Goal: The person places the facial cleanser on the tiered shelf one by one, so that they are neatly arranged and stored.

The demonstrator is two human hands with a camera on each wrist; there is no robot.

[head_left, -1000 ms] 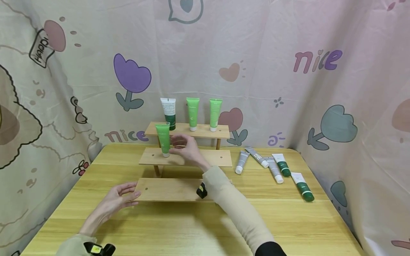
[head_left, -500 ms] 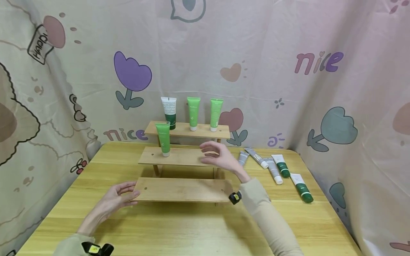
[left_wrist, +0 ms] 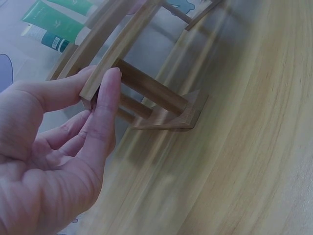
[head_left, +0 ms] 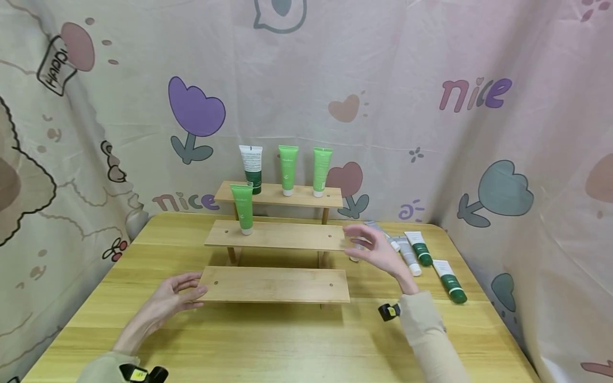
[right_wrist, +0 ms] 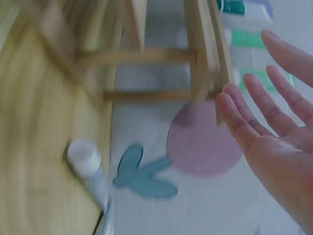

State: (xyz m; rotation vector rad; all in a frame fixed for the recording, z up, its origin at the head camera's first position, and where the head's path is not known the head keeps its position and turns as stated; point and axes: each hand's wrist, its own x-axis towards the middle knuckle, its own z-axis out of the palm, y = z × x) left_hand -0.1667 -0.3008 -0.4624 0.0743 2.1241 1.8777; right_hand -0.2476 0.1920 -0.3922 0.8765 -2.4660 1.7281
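A three-tier wooden display stand (head_left: pixel 278 285) is on the table. My left hand (head_left: pixel 167 300) pinches the left end of its lowest board; the left wrist view shows thumb and fingers on either side of the board (left_wrist: pixel 105 73). My right hand (head_left: pixel 375 251) hovers off the middle tier's right end, fingers parted and holding nothing. It partly hides the grey tubes behind it; a white cap (right_wrist: pixel 84 156) of one shows in the right wrist view. A green tube (head_left: pixel 243 209) stands upright, cap down, at the middle tier's left.
On the top tier stand a white-and-green tube (head_left: pixel 251 169) and two light green tubes, one central (head_left: pixel 288 169), one right (head_left: pixel 322 171). Right of the stand lie a grey tube (head_left: pixel 408 256) and two white-and-green tubes (head_left: pixel 419 248). A patterned curtain (head_left: pixel 388 64) hangs behind the table.
My right hand has let go of the green tube on the middle tier and moved right, toward the grey tubes. My left hand keeps its hold on the lowest board.
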